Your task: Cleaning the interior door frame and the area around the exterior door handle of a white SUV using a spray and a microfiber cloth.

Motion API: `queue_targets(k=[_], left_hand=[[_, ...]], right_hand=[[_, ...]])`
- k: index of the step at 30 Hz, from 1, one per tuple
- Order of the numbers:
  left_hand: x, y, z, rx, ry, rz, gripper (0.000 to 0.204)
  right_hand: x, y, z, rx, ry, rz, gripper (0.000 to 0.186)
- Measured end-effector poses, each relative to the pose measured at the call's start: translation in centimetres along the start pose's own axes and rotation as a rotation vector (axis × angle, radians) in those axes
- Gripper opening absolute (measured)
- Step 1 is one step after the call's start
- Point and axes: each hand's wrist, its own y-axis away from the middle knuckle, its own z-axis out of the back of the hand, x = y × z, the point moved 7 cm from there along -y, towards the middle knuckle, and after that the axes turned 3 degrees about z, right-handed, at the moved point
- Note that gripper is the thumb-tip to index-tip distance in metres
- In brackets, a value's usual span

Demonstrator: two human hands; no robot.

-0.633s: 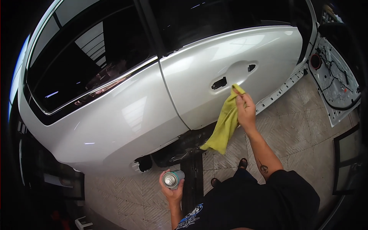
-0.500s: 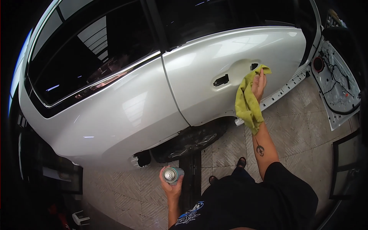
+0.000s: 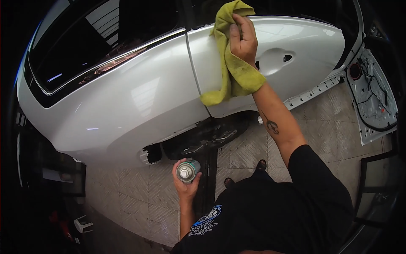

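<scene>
My left hand (image 3: pixel 186 189) is wrapped round an aerosol can (image 3: pixel 188 170), held upright low by the wheel with its nozzle end up. Raised to the upper part of the car door (image 3: pixel 296 72), my right hand (image 3: pixel 245 41) grips a yellow-green cloth (image 3: pixel 228 72). The cloth hangs down over the door's rear part, close to the window edge. Whether it presses on the panel cannot be told. One dark handle opening shows beside my wrist and another farther right; the cloth and wrist hide part of the door.
The silver-white rear fender (image 3: pixel 110 118) curves off to the left above a dark wheel (image 3: pixel 211 137). A detached door panel with wiring (image 3: pixel 372 93) stands at the right. On the tiled floor (image 3: pixel 131 194) a white stool (image 3: pixel 83 224) sits at lower left.
My right hand has moved up and left with the cloth, from the handle recess to the door's upper rear part. The can stays in my left hand. The view has shifted slightly.
</scene>
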Motion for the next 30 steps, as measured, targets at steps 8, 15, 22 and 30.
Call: queue_targets(k=[8,15,22,30], left_hand=[[2.6,3.1,1.8,-0.204,0.144,0.027,0.087],[2.4,3.5,3.0,-0.091,0.083,0.044,0.087],[2.9,4.2,3.3,-0.177,0.085,0.032,0.086],[3.4,5.4,3.4,-0.172,0.038,0.066,0.087]], right_hand=[[5.9,20.0,-3.2,0.533,-0.089,0.323,0.019],[1.9,31.3,3.8,0.685,-0.119,-0.862,0.016],[6.4,12.1,-2.9,0.301,-0.045,-0.15,0.03],[10.6,16.7,-6.5,0.825,0.134,0.346,0.054]])
